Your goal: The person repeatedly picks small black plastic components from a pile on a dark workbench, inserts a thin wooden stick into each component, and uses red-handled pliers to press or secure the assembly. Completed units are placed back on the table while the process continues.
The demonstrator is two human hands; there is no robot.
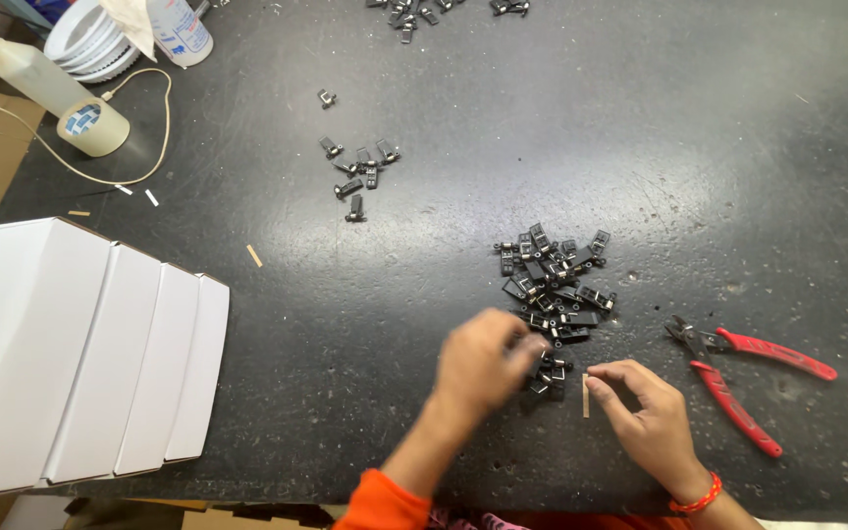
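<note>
A heap of several small black plastic and metal parts (554, 285) lies on the dark worktable (503, 147). My left hand (481, 363) reaches into the near end of the heap, its fingers curled over a few black parts; whether it grips one is unclear. My right hand (645, 412) rests just right of it, fingertips pinching a thin pale stick (586, 395) held upright against the table. An orange sleeve covers my left forearm and a red bangle sits on my right wrist.
Red-handled cutters (738, 368) lie right of my hands. A smaller group of black parts (357, 172) sits further back, another (424, 10) at the far edge. White folded boxes (80, 353) fill the left. A bottle (26, 74), tape roll (95, 126) and cord stand at back left.
</note>
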